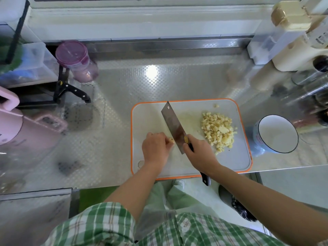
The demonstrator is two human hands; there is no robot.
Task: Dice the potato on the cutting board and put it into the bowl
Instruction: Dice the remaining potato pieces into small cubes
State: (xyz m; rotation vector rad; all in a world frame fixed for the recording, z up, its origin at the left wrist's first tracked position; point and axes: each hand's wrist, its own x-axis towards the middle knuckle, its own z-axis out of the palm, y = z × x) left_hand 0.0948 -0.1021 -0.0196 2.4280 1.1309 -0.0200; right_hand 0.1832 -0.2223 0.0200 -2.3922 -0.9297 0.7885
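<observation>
Gripping cleaver (174, 126), right hand (200, 153); blade axis points far-left; left hand (155, 148) fingers curled on potato piece (171, 140).

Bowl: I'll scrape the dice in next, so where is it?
In the head view the bowl stands on the counter just right of the board, nearest the pile of dice.

- Cutting board (230, 157): grey, orange-rimmed, flat.
- Diced potato (218, 129): pale cubes heaped on its right half.
- Potato stub (171, 140): small, near its middle.
- Bowl (278, 135): white inside, beside its right edge.
</observation>
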